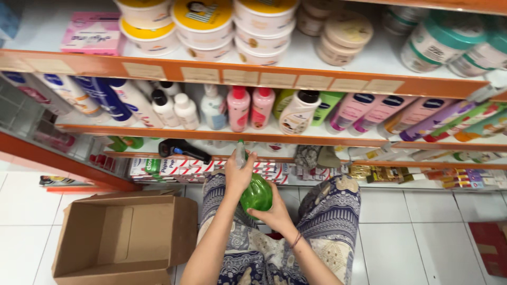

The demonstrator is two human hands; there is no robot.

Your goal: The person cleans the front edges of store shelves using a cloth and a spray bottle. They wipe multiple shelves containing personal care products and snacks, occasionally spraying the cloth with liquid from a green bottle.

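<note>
1. The translucent green plastic bottle (256, 193) with a slim clear neck is held upright between both hands, above the person's lap and in front of the lower shelves.
2. The left hand (238, 174) wraps the bottle's upper part and neck, fingers closed around it.
3. The right hand (274, 215) cups the bottle's rounded lower body from below and the side, fingers curled on it; a thin band sits at that wrist.
4. The person's legs, in blue-and-cream patterned trousers (327, 216), are folded on the white tiled floor (422, 232).
5. An open brown cardboard box (124, 237) lies on the floor just to the left of the left knee.
6. A black bottle (182, 150) lies on its side on the low orange-edged shelf (211, 158), above boxed tubes.
7. Higher shelves carry pink, white, blue and green lotion bottles (248, 108) and stacked round tubs (203, 24).
</note>
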